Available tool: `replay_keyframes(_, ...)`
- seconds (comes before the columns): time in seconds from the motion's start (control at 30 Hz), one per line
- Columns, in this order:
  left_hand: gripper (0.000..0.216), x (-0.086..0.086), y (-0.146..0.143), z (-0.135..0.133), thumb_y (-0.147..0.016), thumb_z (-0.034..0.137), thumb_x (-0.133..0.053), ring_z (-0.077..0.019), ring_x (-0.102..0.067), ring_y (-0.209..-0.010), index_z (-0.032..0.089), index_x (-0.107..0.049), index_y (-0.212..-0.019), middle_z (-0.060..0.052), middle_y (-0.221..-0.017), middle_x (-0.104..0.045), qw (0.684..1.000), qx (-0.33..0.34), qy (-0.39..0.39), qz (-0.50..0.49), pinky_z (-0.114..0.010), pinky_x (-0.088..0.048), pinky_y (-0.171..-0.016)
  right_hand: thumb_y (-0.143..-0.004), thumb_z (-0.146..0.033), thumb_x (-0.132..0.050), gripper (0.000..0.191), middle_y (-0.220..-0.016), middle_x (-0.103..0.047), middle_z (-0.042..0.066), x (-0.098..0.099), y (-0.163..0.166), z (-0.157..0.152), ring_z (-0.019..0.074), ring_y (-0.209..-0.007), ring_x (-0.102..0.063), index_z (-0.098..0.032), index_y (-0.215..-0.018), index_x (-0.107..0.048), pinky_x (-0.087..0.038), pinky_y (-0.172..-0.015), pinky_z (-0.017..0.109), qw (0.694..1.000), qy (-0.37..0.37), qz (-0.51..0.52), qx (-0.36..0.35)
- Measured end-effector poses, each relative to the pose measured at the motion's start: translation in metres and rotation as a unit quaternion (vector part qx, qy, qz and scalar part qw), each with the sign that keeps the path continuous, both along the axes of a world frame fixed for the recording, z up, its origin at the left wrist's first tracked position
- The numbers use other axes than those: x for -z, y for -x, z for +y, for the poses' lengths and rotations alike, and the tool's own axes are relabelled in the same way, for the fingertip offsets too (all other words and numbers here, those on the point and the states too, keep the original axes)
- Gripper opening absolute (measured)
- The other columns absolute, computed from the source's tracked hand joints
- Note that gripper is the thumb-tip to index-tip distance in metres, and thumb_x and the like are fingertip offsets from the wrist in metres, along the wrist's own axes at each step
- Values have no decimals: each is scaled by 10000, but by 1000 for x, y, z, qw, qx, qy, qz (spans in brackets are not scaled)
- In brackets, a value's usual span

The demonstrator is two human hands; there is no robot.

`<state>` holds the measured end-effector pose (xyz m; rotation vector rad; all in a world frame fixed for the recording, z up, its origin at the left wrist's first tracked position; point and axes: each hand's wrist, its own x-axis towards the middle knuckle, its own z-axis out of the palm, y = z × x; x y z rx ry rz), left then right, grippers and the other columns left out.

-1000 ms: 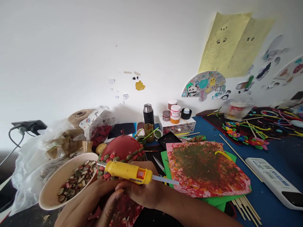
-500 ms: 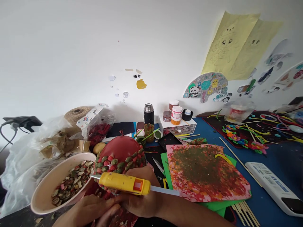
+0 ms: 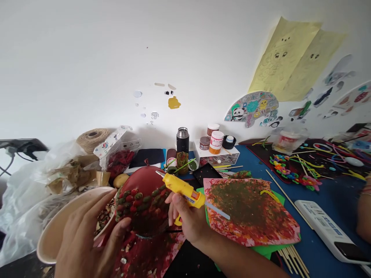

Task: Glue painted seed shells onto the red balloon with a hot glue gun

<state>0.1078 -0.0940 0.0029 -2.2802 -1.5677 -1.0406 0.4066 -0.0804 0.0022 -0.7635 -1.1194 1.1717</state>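
A red balloon (image 3: pixel 142 180) stands in front of me, its lower part ringed with red and green painted shell-like pieces (image 3: pixel 138 200). My right hand (image 3: pixel 188 220) is wrapped round a yellow hot glue gun (image 3: pixel 181 187), whose nozzle points up and left in front of the balloon. A pale glue stick (image 3: pixel 218 211) protrudes from its back. My left hand (image 3: pixel 87 231) has its fingers stretched and thumb apart at the balloon's left side; whether it touches the balloon I cannot tell. Partly behind that hand is a pink bowl (image 3: pixel 52 231) of small shell pieces (image 3: pixel 101 220).
Paint-smeared pink paper (image 3: pixel 252 212) lies at right, beside a white device (image 3: pixel 324 227) and thin wooden sticks (image 3: pixel 292 260). Behind stand a black flask (image 3: pixel 182 143) and paint jars (image 3: pixel 216 141). Plastic bags (image 3: pixel 23 208) and twine (image 3: pixel 92 139) crowd the left. Another person's arm (image 3: pixel 363 216) shows far right.
My hands have drawn apart. The left has risen and spread beside the balloon; the right has lifted the glue gun, tilting its nozzle upward. An arm has appeared at the right edge.
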Motion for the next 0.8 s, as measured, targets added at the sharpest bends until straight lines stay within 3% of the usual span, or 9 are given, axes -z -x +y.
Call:
replay_keyframes(0.17,849,4,-27,13,-1184,798,-640,-498,-854,-1474,347,-573,-1900,-179,-1693,-866,999,-33,29,-11,-651,-706,-1196,-1057,-1001,-853,810,-594,-570,-51,0,-2,-3,132,-449,-584,-210,-885,-810,-498,-470,237,999,-29,-24,-7)
replay_keyframes(0.27,848,7,-38,16,-1189,823,-617,-478,-843,-1499,326,-601,-1875,-188,-1667,-872,998,-24,49,-37,-644,-666,-1268,-1162,-876,-832,718,-669,-673,-9,-2,-6,-5,126,-482,-614,-208,-899,-828,-500,-500,244,993,-98,-67,3)
replay_keyframes(0.37,798,-2,-39,21,-1181,807,-641,-447,-869,-1451,346,-651,-1831,-156,-1612,-900,996,1,80,-47,-588,-694,-1230,-1264,-796,-744,698,-670,-685,-8,-2,-7,-4,129,-481,-620,-213,-895,-847,-517,-497,246,981,-162,-99,26)
replay_keyframes(0.47,807,-17,-33,29,-1166,827,-655,-422,-889,-1434,379,-652,-1837,-108,-1634,-902,990,25,121,-72,-551,-726,-1201,-1285,-775,-721,700,-671,-709,9,1,-7,-3,163,-530,-689,-220,-879,-850,-586,-524,260,974,-191,-114,50)
replay_keyframes(0.63,697,-37,-14,44,-1162,914,-658,-381,-899,-1479,497,-785,-1705,21,-1709,-891,984,89,143,-54,-569,-708,-1320,-1289,-683,-746,561,-850,-863,75,9,-9,-4,225,-681,-841,-224,-1018,-920,-775,-715,343,958,-243,-137,63)
replay_keyframes(0.8,664,-49,17,65,-1162,857,-664,-380,-892,-1527,564,-786,-1745,71,-1792,-843,962,144,227,-42,-510,-727,-1306,-1280,-649,-743,529,-844,-889,75,13,-6,-2,222,-664,-867,-225,-1003,-895,-781,-723,327,943,-291,-140,84)
